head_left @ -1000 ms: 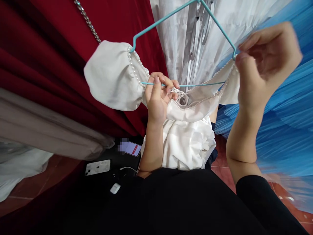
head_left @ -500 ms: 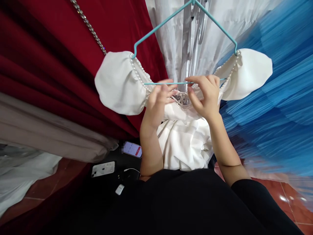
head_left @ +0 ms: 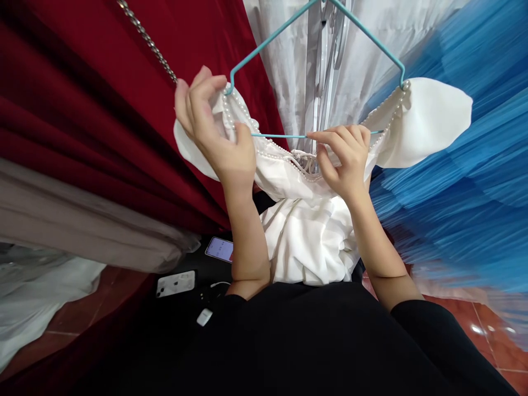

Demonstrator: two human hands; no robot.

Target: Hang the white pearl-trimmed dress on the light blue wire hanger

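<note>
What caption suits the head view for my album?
Left hand at the pearl-trimmed sleeve of a white garment, right hand at the lower bar of a turquoise hanger.

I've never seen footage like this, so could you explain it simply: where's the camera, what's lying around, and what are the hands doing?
There is no machine here: these are a person's bare hands, seen by a camera worn on the head, looking forward and down.

In front is a white garment with pearl trim, on a light-blue hanger. The left hand is at one sleeve; the right hand has fingertips at the hanger's lower bar. How firmly either grips, I can't tell.

On a black surface lie two phones and a small white case.
</note>
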